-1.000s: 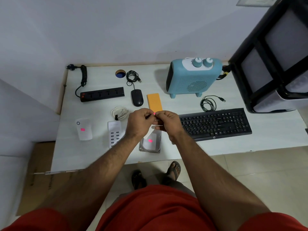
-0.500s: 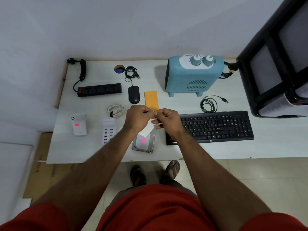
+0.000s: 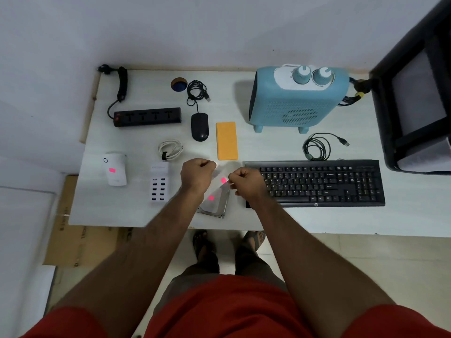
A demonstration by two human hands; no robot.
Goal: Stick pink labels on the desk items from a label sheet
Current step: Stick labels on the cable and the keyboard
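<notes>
Since the earlier frame the two hands have drawn apart, and a strip of label sheet (image 3: 218,178) now stretches between them above the front middle of the white desk (image 3: 280,147). Taking the black keyboard (image 3: 317,182) as the landmark, far to its left lies a small white device (image 3: 116,170) with a pink label stuck on it, and nearer sits a white multi-port charger (image 3: 159,182). Next comes the left hand (image 3: 197,175), fingers curled, gripping the sheet's upper left end. A pink label (image 3: 223,180) shows at the sheet's right end, just by the right hand (image 3: 247,180), whose curled fingers pinch there, touching the keyboard's left edge in the view. Below the sheet lies a silver hard drive (image 3: 214,203) bearing its own pink label. Behind the keyboard's left end rest a black mouse (image 3: 199,126) and an orange pad (image 3: 227,140); behind its middle stands a blue heater (image 3: 297,100).
</notes>
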